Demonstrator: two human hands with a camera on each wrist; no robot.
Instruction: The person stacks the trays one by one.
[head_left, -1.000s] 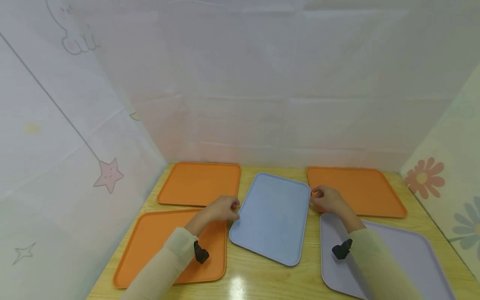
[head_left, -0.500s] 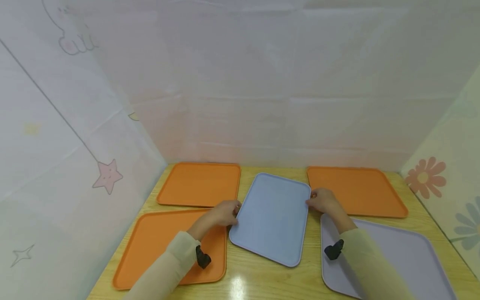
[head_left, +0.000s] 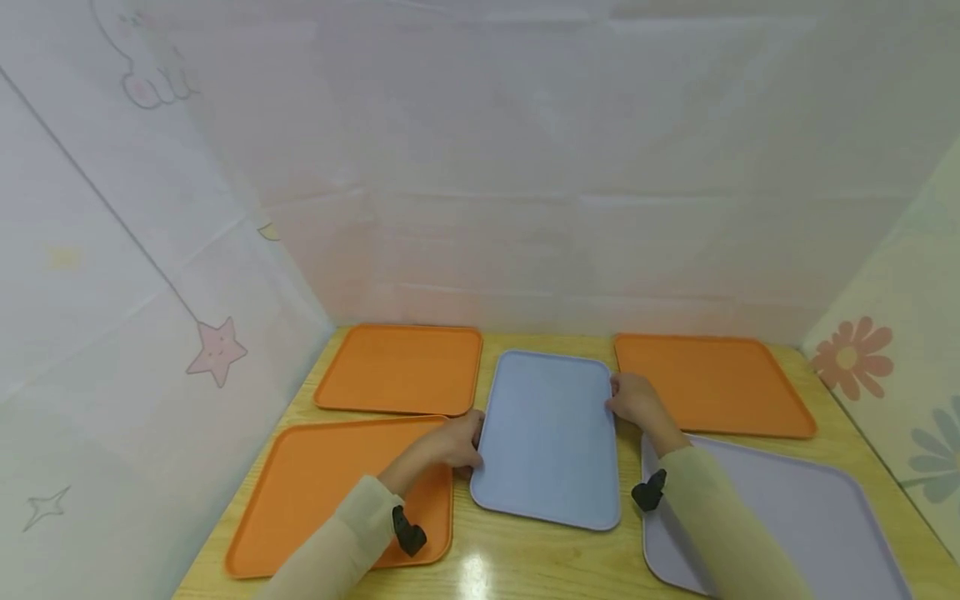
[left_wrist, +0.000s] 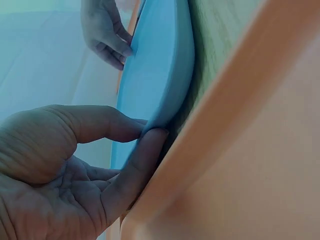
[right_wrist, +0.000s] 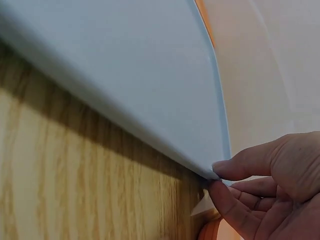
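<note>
A light blue rectangular tray [head_left: 551, 442] lies at the middle of the table, its long sides running away from me. My left hand [head_left: 455, 442] pinches its left rim; in the left wrist view the thumb is on top and a finger [left_wrist: 145, 155] goes under the edge. On the far right side, near the corner, my right hand [head_left: 636, 402] pinches the rim between thumb and finger, as the right wrist view shows with the right hand [right_wrist: 275, 180] at the edge. Shadow shows beneath the blue tray's rim in both wrist views.
Two orange trays stand at the left, a far one [head_left: 401, 367] and a near one [head_left: 315, 492]. Another orange tray [head_left: 720, 383] is at the back right, with a lilac tray [head_left: 787, 508] in front. Sheeted walls [head_left: 525, 167] enclose the wooden table [head_left: 510, 558].
Both hands have closed on the blue tray's rims. The tray has turned straighter, its far end shifting left and its near end right. The right hand has moved left with it.
</note>
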